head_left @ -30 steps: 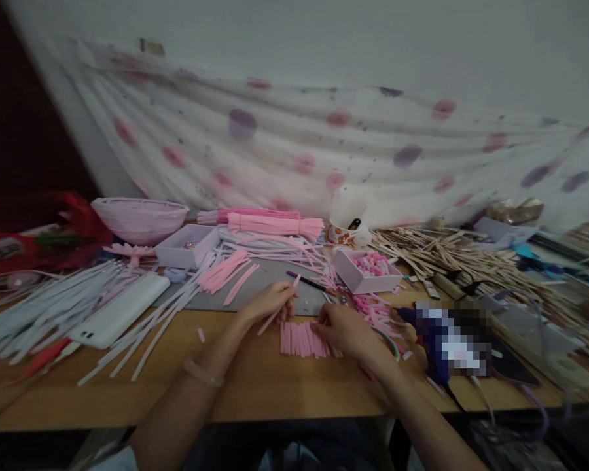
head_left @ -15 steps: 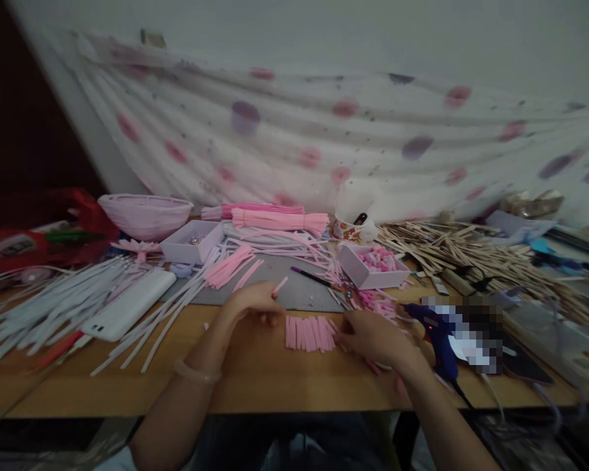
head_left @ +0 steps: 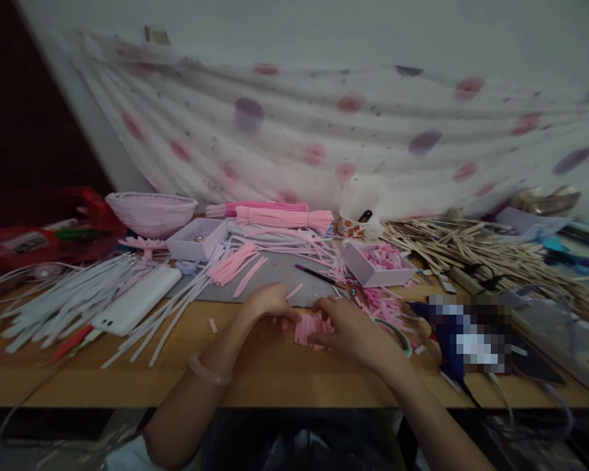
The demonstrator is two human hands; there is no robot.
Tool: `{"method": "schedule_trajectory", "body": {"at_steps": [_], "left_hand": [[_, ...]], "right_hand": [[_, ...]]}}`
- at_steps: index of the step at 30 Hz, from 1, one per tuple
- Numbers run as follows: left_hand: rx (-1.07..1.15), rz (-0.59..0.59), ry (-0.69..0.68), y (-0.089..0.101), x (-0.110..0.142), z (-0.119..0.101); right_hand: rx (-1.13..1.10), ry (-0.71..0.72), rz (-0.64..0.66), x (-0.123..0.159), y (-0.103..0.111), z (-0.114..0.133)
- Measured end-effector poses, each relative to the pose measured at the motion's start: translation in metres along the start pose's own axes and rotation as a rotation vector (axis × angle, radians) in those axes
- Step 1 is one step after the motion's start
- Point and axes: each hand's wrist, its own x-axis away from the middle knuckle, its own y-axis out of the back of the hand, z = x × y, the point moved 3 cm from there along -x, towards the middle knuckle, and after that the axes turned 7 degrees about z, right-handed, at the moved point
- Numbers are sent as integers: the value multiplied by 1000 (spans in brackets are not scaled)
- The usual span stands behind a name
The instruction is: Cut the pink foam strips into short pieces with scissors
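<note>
The wooden table carries a grey mat and pink strips

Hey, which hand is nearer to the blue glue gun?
Right. The right hand is to the left of the blue glue gun; the left hand lies farther left.

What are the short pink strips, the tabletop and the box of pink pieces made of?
Short pink strips: perhaps chenille or fabric, looking soft and matte. Tabletop: seemingly wood or laminate, smooth and yellow-brown. Box: probably card or plastic, with straight, matte, pale walls.
</note>
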Motion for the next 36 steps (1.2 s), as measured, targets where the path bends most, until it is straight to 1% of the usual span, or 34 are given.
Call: {"method": "schedule_trajectory", "body": {"at_steps": [4, 7, 11, 14, 16, 18, 21, 24, 27, 30, 32, 36], "left_hand": [[-16, -27, 26, -6, -6, -1], [-15, -32, 25, -7, -7, 0], [14, -36, 4, 3, -3, 7], [105, -58, -94, 14, 0, 7], [189, -75, -164, 18, 0, 4], [271, -96, -228, 18, -1, -1], [407, -139, -345, 15, -3, -7], [560, -156, -460, 13, -6, -10], [866, -185, -576, 19, -9, -8], [1193, -244, -678, 28, -12, -5], [1313, -256, -707, 31, -13, -3], [1437, -227, -706, 32, -12, -3]], "right_hand": [[26, 53, -37, -10, -22, 6], [1, 80, -65, -13, -30, 4], [-23, 83, -65, -12, -28, 1], [-107, 102, -103, -11, -18, 1], [-259, 115, -150, -13, -8, 0], [-456, 112, -154, -20, 0, -3], [-707, 121, -84, -37, 5, -9], [-863, 162, -48, -52, 7, -12], [-918, 209, -51, -59, 9, -11], [-893, 246, -7, -62, 6, -5], [-841, 266, 2, -62, 2, -1], [-750, 329, -28, -60, -4, 5]]}}
